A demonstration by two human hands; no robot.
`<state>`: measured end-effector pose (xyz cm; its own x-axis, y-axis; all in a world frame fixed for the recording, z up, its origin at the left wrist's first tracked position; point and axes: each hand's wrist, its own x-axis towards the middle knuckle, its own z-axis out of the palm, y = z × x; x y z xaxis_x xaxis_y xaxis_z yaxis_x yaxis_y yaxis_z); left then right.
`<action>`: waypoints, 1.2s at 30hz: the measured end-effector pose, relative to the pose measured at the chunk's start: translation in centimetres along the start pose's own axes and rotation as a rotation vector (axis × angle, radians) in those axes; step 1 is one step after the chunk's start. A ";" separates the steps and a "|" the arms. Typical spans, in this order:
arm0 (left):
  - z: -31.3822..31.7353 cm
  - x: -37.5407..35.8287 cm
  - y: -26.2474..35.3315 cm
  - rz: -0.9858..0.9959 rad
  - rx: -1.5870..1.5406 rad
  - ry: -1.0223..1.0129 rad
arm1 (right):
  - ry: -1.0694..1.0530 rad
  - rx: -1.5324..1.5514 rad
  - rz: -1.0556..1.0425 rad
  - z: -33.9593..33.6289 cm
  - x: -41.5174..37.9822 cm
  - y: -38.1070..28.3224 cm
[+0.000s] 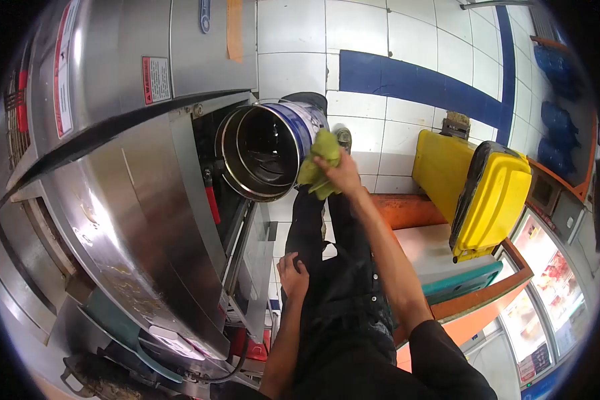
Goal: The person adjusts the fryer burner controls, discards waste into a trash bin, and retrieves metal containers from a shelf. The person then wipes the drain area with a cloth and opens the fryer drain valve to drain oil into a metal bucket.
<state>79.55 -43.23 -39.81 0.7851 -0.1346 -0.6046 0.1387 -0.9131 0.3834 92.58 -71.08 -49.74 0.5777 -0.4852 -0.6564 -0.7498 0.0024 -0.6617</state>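
My right hand is closed around a crumpled green cloth, which lies against the outer side of a large metal drum. The drum is blue and white outside, with its open mouth toward the steel unit and something dark and shiny inside. Over my dark trousers at the knee rests my left hand, its fingers loosely bent and apart, holding nothing. One of my shoes shows just beyond the cloth.
A stainless steel fryer-like unit fills the left, its cabinet door open, with a red-handled valve inside. To the right stand a yellow bin and an orange counter. White tiles cover the floor.
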 end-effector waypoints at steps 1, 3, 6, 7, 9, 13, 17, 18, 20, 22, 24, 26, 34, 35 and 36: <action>-0.2 -0.2 0.0 0.003 0.015 -0.016 | 0.016 -0.037 -0.016 1.0 -0.9 -1.5; -0.3 -1.0 0.1 -0.020 0.008 -0.039 | 0.098 -0.294 -0.045 3.2 -2.3 -3.8; -0.4 -1.8 0.1 -0.062 0.014 -0.086 | 0.168 -0.324 0.034 5.2 -2.4 -5.6; -0.2 -1.8 0.1 -0.077 0.027 -0.112 | 0.182 -0.334 0.023 5.5 -2.0 -5.8; -0.2 -1.6 0.6 -0.074 0.025 -0.100 | 0.196 -0.354 0.021 5.8 -1.5 -5.1; 0.0 -1.6 0.5 -0.062 0.012 -0.084 | 0.140 -0.376 -0.027 6.1 -0.8 -5.0; -0.4 -1.5 1.0 -0.088 0.007 -0.082 | 0.115 -0.434 -0.045 6.4 -0.3 -5.1; -0.5 -1.6 1.0 -0.091 0.016 -0.089 | 0.113 -0.454 -0.029 6.4 -0.1 -5.1; -0.6 -1.3 1.2 -0.087 0.019 -0.090 | 0.135 -0.451 -0.016 6.4 -0.2 -5.5; -0.7 -1.2 1.2 -0.093 0.032 -0.116 | 0.153 -0.447 -0.004 6.3 0.1 -5.8; -0.7 -1.2 0.9 -0.094 0.007 -0.122 | 0.113 -0.472 0.031 6.0 0.0 -6.1; -0.6 -1.4 0.6 -0.099 -0.019 -0.132 | 0.133 -0.481 0.038 6.4 0.0 -6.2; -1.1 -1.3 0.9 -0.101 0.008 -0.128 | 0.137 -0.477 0.017 6.9 -0.1 -6.5; -1.1 -1.4 0.9 -0.105 0.009 -0.126 | 0.133 -0.475 0.015 7.0 -0.2 -6.4; -1.1 -1.4 0.9 -0.107 0.008 -0.119 | 0.128 -0.470 0.004 7.0 -0.1 -6.4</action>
<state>79.21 -43.45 -37.81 0.6890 -0.0806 -0.7203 0.2123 -0.9278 0.3069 99.60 -64.90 -48.02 0.5526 -0.5896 -0.5891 -0.8333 -0.3766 -0.4048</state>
